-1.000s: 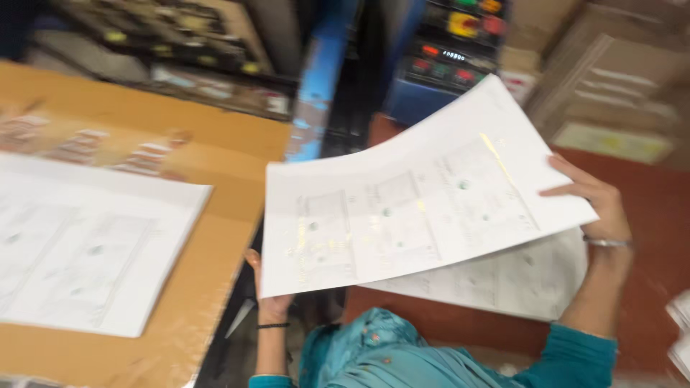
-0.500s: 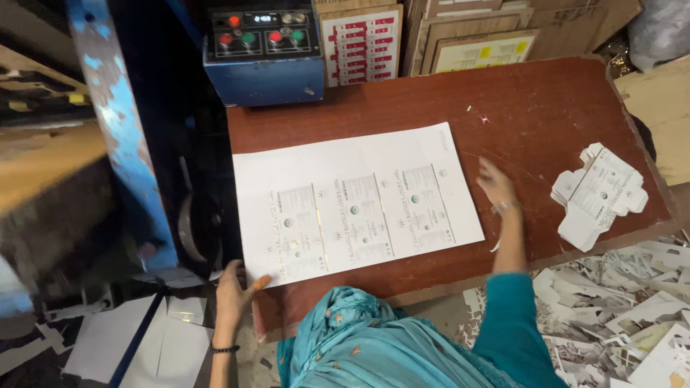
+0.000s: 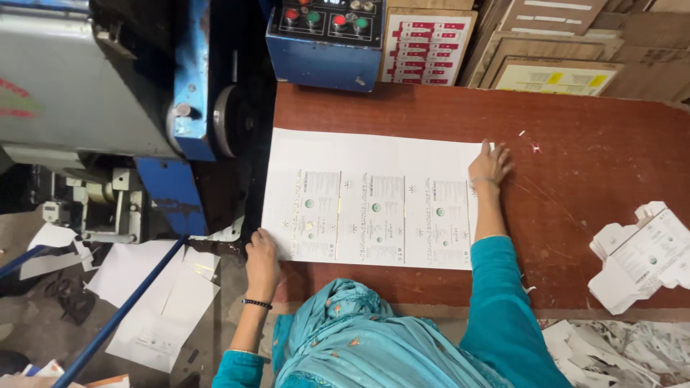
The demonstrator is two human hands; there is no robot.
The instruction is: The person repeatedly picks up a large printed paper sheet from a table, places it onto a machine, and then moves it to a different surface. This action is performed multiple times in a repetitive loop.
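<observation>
Both hands flat on a large white printed cardboard sheet, pinning it square on the reddish-brown wooden counter.

Nearest: teal headscarf and sleeves at bottom edge. Left hand, open, fingers spread on sheet's near-left corner where it overhangs the counter edge, likely steadying that unsupported corner. Right hand, open, palm down on the sheet's far-right edge, holding it flat against the counter. Sheet lies with its long side across the counter, three printed panels in a row. To the right, well apart, a pile of white die-cut carton blanks. Loose white sheets on the floor at left. Farther: blue-grey metal press machine, blue control box with red and green buttons, stacked brown cardboard behind.
</observation>
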